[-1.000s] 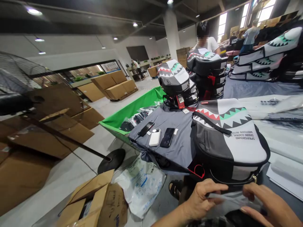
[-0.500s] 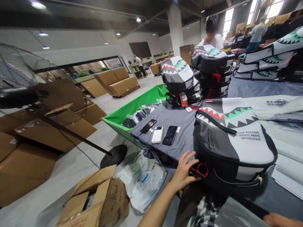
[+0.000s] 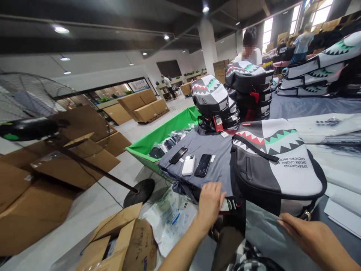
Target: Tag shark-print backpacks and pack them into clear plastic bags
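A grey and white backpack (image 3: 278, 158) with a shark-mouth print lies on the cloth-covered table (image 3: 220, 146) in front of me. At its near left corner, my left hand (image 3: 210, 205) is closed, fingers curled, on a hang tag (image 3: 226, 205) with a red string; part of the tag is hidden by the hand. My right hand (image 3: 310, 233) pinches the edge of a translucent grey plastic bag (image 3: 270, 227) with thumb and fingers. The bag hangs over my lap, in front of the backpack's near edge.
Two phones (image 3: 203, 165) and a white device (image 3: 188, 165) lie left of the backpack. Stacked backpacks (image 3: 249, 90) stand behind. A green bin (image 3: 141, 145), an open carton (image 3: 135, 241), a white plastic sack (image 3: 172, 222) and a fan base (image 3: 139, 192) are at left. People work in the background.
My left hand has gone from spread fingers to closed at the tag, shifting slightly left. My right hand has come in from the lower right, raising the plastic bag's edge towards the backpack.
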The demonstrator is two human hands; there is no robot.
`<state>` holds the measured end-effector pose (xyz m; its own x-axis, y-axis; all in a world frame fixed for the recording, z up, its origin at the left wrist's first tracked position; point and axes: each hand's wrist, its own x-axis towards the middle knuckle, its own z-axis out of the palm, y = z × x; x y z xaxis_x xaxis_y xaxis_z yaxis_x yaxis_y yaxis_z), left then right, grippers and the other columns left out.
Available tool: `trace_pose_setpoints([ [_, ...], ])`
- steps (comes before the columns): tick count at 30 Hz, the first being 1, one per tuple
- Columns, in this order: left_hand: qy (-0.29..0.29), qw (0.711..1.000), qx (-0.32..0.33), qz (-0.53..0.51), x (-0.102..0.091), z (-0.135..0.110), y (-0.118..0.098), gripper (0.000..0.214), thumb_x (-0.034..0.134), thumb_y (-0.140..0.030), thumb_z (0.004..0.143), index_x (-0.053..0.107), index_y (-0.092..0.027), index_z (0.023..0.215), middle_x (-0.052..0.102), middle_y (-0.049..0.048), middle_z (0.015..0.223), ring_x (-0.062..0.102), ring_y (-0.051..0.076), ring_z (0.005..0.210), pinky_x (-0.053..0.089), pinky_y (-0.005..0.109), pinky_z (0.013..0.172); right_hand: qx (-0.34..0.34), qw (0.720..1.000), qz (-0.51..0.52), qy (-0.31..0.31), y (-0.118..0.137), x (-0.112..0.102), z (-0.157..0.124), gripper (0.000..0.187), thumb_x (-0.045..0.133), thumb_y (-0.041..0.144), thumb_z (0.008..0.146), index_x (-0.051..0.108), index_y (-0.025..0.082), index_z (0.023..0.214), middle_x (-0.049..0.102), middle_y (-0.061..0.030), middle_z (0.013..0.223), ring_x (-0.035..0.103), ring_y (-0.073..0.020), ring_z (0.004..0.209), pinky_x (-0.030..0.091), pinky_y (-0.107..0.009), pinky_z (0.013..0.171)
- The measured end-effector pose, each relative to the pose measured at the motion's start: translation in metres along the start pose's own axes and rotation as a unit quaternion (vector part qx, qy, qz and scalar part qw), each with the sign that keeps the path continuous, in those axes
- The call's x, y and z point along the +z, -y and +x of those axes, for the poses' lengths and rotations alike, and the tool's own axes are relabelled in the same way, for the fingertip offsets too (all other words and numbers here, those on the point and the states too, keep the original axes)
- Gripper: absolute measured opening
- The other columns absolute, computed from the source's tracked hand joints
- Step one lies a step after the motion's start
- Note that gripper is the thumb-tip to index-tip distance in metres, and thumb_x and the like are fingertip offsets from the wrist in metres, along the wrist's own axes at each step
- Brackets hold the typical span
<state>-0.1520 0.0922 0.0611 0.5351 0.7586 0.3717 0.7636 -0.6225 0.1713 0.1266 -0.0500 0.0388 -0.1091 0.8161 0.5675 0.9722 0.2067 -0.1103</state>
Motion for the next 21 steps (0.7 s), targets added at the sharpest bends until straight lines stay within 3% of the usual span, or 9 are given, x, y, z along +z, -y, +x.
trace_pose_setpoints([
  [2,-0.145,0.98,0.114,-0.073,0.015,-0.017,-0.031,0.018,0.046,-0.018,0.099,0.063,-0.017,0.106,0.069,0.0092,0.09,0.066,0.021,0.084,0.053,0.035,0.077,-0.05,0.998,-0.036,-0.018,0.004,0.0,0.014,0.051,0.028,0.042,0.108,0.064,0.025,0.076,0.058,0.0047,0.044,0.052,-0.0108,0.031,0.024,-0.024,0.036],
  [3,-0.187,0.958,0.182,-0.12,0.023,-0.024,-0.048,0.022,0.043,-0.016,0.099,0.062,-0.018,0.109,0.069,0.0086,0.088,0.066,0.02,0.08,0.053,0.034,0.074,-0.052,0.997,-0.052,-0.02,0.006,0.001,0.017,0.051,0.027,0.04,0.109,0.062,0.025,0.075,0.056,0.0045,0.041,0.051,-0.0118,0.029,0.021,-0.025,0.035],
  [5,-0.211,0.919,0.267,-0.198,0.037,-0.035,-0.079,0.024,0.041,-0.016,0.098,0.061,-0.017,0.112,0.068,0.0067,0.083,0.064,0.018,0.073,0.054,0.03,0.067,-0.033,0.996,-0.077,-0.013,0.011,0.004,0.018,0.051,0.025,0.036,0.108,0.06,0.024,0.074,0.055,0.0037,0.039,0.051,-0.0135,0.027,0.019,-0.024,0.034],
  [8,-0.19,0.917,0.235,-0.262,0.051,-0.034,-0.104,0.024,0.044,-0.015,0.095,0.059,-0.014,0.114,0.068,0.0091,0.088,0.065,0.02,0.08,0.057,0.031,0.07,-0.031,0.996,-0.082,-0.003,0.018,0.007,0.014,0.047,0.026,0.03,0.107,0.06,0.023,0.075,0.057,0.0035,0.041,0.052,-0.0133,0.027,0.019,-0.023,0.033],
  [10,-0.188,0.918,0.207,-0.282,0.058,-0.024,-0.105,0.025,0.044,-0.015,0.094,0.057,-0.013,0.114,0.067,0.0111,0.093,0.065,0.022,0.087,0.059,0.035,0.076,-0.04,0.996,-0.076,-0.009,0.022,0.009,0.014,0.045,0.025,0.027,0.107,0.059,0.023,0.077,0.059,0.0038,0.043,0.053,-0.0125,0.028,0.021,-0.022,0.033],
  [15,-0.209,0.883,0.293,-0.302,0.092,-0.006,-0.088,0.016,0.043,-0.022,0.099,0.054,-0.015,0.109,0.065,0.0088,0.09,0.063,0.019,0.083,0.058,0.032,0.073,-0.015,0.999,-0.037,-0.018,0.026,0.005,0.014,0.041,0.023,0.028,0.107,0.063,0.023,0.099,0.064,0.0043,0.049,0.056,-0.0142,0.03,0.027,-0.022,0.032],
  [18,-0.147,0.886,0.329,-0.292,0.118,-0.006,-0.076,0.009,0.048,-0.021,0.101,0.055,-0.017,0.106,0.066,0.0067,0.091,0.064,0.017,0.086,0.058,0.029,0.078,0.076,0.994,0.069,0.021,0.017,-0.003,-0.003,0.029,0.041,0.045,0.103,0.062,0.025,0.11,0.068,0.005,0.056,0.061,-0.0152,0.037,0.037,-0.02,0.035],
  [21,-0.089,0.885,0.357,-0.284,0.133,-0.007,-0.067,0.006,0.055,-0.023,0.099,0.058,-0.019,0.101,0.067,0.0054,0.091,0.066,0.016,0.09,0.058,0.03,0.083,0.193,0.956,0.201,0.088,0.0,-0.01,-0.034,0.033,0.061,0.058,0.09,0.066,0.026,0.097,0.068,0.0055,0.06,0.064,-0.0143,0.044,0.048,-0.018,0.043],
])
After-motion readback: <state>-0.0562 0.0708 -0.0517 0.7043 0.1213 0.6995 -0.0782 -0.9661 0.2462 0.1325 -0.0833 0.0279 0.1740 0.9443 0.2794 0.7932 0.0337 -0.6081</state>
